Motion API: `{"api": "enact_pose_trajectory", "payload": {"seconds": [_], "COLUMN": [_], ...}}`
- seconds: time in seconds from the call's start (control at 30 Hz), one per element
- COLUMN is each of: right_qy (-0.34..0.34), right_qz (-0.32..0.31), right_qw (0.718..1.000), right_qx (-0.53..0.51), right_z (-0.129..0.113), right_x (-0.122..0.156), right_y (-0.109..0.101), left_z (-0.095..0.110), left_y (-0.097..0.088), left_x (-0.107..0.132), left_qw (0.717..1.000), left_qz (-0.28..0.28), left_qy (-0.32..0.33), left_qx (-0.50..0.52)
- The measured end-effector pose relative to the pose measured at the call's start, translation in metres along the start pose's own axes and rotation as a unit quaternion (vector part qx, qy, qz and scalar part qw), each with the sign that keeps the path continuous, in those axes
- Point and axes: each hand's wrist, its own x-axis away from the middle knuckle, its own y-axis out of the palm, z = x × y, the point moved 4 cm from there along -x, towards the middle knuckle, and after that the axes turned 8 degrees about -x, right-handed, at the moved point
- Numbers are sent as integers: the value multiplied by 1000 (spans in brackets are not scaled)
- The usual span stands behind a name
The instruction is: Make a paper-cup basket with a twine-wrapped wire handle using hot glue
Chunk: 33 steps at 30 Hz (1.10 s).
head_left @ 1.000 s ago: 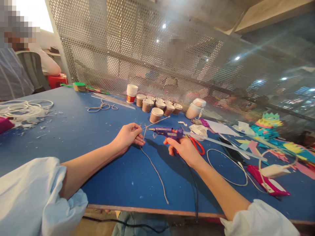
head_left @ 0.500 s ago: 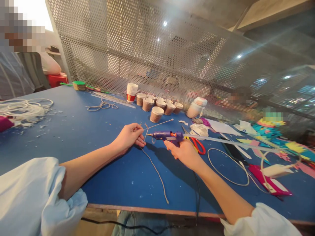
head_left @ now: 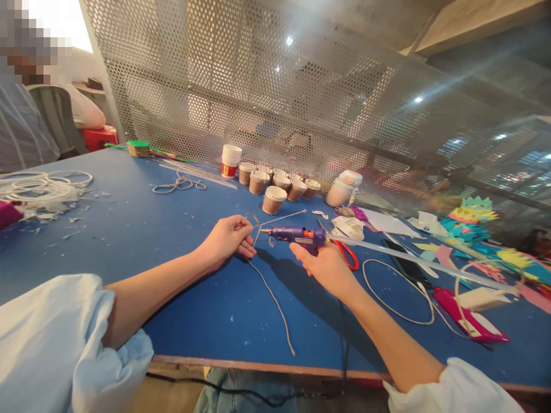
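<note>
My right hand [head_left: 330, 267] is wrapped round the handle of a purple hot glue gun [head_left: 293, 234], with a long clear glue stick [head_left: 396, 255] running out of its back. The gun's nozzle points left, close to the fingers of my left hand [head_left: 232, 236]. Those fingers are closed in a pinch on a thin light cord. One stiff-looking stretch of cord [head_left: 284, 218] reaches up to the right, and a loose tail [head_left: 274, 299] curves down over the table. Whether the nozzle touches the cord, I cannot tell.
Several brown-wrapped cups [head_left: 274, 201] stand behind my hands, beside stacked paper cups [head_left: 231, 160] and a jar [head_left: 343, 188]. Red-handled scissors [head_left: 346, 255], a cord loop [head_left: 398, 291] and a pink packet [head_left: 471, 318] lie right. Coiled white cord [head_left: 47, 186] lies left. A black cable [head_left: 345, 338] hangs over the edge.
My right hand and the glue gun have shifted slightly to the right. My left hand keeps its pinch on the cord almost in the same place.
</note>
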Motion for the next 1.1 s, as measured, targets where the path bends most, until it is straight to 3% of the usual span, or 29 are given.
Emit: {"api": "enact_pose_trajectory", "payload": {"seconds": [0.1,0.3,0.63,0.87,1.1], "right_qy": [-10,1,5,45,35], "right_qz": [16,-60,17,-98,-18], "right_qw": [1000,998,999,990,994], "right_qx": [-3,-20,-37,-91,-105], "right_z": [-1,1,4,11,10], "right_x": [-1,5,-1,4,0], "right_y": [-1,2,-1,6,2], "left_z": [-1,-1,-2,-1,1], "left_y": [0,1,2,2,3], "left_x": [0,0,0,1,2], "left_qw": [1000,1000,1000,1000,1000], "left_qz": [-4,-7,-16,-23,-20], "left_qy": [1,0,2,5,2], "left_qx": [7,3,-1,-7,-11]}}
